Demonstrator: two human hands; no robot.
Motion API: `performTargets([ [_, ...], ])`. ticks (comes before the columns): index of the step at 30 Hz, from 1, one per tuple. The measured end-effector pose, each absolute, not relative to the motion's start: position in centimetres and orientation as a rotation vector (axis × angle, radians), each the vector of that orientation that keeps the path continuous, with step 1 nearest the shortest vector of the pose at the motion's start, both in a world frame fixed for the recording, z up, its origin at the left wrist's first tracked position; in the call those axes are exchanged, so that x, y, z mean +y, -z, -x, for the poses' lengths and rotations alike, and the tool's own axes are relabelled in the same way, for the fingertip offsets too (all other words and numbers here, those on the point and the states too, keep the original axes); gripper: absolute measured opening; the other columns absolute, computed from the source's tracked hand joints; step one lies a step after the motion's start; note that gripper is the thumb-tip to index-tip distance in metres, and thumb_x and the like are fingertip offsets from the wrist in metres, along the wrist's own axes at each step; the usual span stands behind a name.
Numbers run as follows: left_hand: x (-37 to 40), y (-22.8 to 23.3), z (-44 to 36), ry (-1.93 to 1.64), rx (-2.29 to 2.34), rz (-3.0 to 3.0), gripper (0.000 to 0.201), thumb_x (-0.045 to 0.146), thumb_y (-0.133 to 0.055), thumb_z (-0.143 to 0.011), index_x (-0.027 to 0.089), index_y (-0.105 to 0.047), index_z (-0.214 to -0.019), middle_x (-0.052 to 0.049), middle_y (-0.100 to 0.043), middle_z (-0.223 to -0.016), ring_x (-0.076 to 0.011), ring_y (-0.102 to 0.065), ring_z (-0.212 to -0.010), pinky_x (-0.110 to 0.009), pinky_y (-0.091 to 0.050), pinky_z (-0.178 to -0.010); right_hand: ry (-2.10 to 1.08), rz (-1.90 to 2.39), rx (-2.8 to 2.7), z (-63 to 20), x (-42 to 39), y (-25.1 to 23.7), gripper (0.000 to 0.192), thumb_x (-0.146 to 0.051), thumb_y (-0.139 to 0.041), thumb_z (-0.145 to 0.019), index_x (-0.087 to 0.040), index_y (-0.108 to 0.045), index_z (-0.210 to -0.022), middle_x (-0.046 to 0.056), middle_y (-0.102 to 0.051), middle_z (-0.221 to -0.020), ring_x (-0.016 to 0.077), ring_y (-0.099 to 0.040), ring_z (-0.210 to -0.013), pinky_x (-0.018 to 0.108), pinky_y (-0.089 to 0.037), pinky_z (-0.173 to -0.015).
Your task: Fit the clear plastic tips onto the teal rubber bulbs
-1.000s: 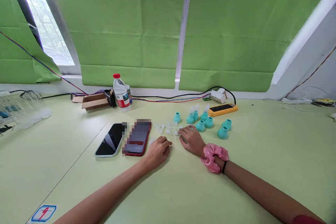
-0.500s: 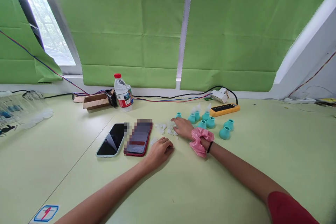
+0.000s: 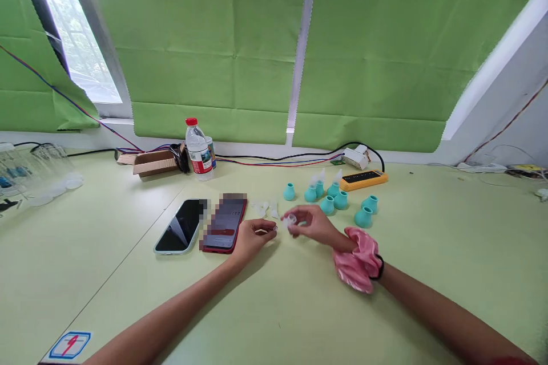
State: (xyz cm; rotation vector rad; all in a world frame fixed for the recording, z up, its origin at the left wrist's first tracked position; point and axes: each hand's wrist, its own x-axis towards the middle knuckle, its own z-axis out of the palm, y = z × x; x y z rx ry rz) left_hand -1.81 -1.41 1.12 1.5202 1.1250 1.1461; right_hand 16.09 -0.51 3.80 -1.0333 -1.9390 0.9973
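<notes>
My right hand (image 3: 313,224), with a pink scrunchie (image 3: 357,265) on its wrist, is lifted just off the table and pinches a small clear plastic piece (image 3: 290,219) between thumb and fingers. My left hand (image 3: 252,236) faces it, fingertips curled toward the same spot; whether it holds a small piece I cannot tell. More clear pieces (image 3: 265,207) lie scattered just behind the hands. Several teal rubber bulbs (image 3: 338,198) stand behind my right hand, some with clear tips on top.
Two phones (image 3: 205,224) lie side by side left of my left hand. A water bottle (image 3: 196,151), a cardboard box (image 3: 153,163), a yellow power strip (image 3: 363,178) and cables run along the back wall. Clear containers (image 3: 29,177) sit at far left.
My right hand drew back from the scattered clear pieces with one pinched in its fingers and rose toward my left hand, which turned and lifted its fingertips to meet it.
</notes>
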Motion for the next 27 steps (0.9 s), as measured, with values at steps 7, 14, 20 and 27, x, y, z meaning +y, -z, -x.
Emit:
performTargets([
  [7,-2.1,-1.6,1.1,-1.145,1.041,-1.428,0.023,0.026,-0.069,-0.055,0.011,-0.067,-0.072,-0.008,-0.067,-0.075,-0.0195,-0.061,-0.071,-0.027,-0.049,-0.066,-1.449,0.951,-1.423,-15.8,-2.7,0.0,0.034,-0.023,-0.072,-0.052,-0.013,-0.061,-0.083,0.004,-0.065,-0.071,0.0178,-0.062,-0.065,0.032,-0.050,-0.064],
  [14,-2.3,-1.5,1.3,-1.137,0.975,-1.629,0.020,0.030,-0.064,-0.064,0.014,-0.068,-0.075,-0.008,-0.064,-0.075,-0.0177,-0.057,-0.075,-0.025,-0.045,-0.066,-1.391,0.937,-1.424,-15.8,-2.5,0.0,0.036,-0.027,-0.071,-0.055,-0.014,-0.057,-0.085,0.005,-0.066,-0.076,0.0178,-0.063,-0.069,0.032,-0.049,-0.069],
  [20,-2.2,-1.6,1.3,-1.032,1.019,-1.692,0.024,0.036,-0.059,-0.067,0.016,-0.068,-0.079,-0.006,-0.059,-0.080,-0.0143,-0.054,-0.069,-0.023,-0.040,-0.058,-1.317,0.983,-1.497,-15.6,-3.1,0.1,0.035,-0.031,-0.070,-0.056,-0.016,-0.054,-0.083,0.004,-0.065,-0.076,0.0180,-0.062,-0.073,0.032,-0.049,-0.070],
  [27,-2.4,-1.6,1.0,-1.040,1.062,-1.715,0.025,0.036,-0.057,-0.069,0.015,-0.066,-0.076,-0.005,-0.059,-0.073,-0.0129,-0.052,-0.065,-0.021,-0.038,-0.056,-1.307,0.992,-1.534,-15.6,-3.1,0.1,0.035,-0.033,-0.070,-0.057,-0.016,-0.053,-0.083,0.004,-0.065,-0.077,0.0179,-0.061,-0.074,0.032,-0.048,-0.070],
])
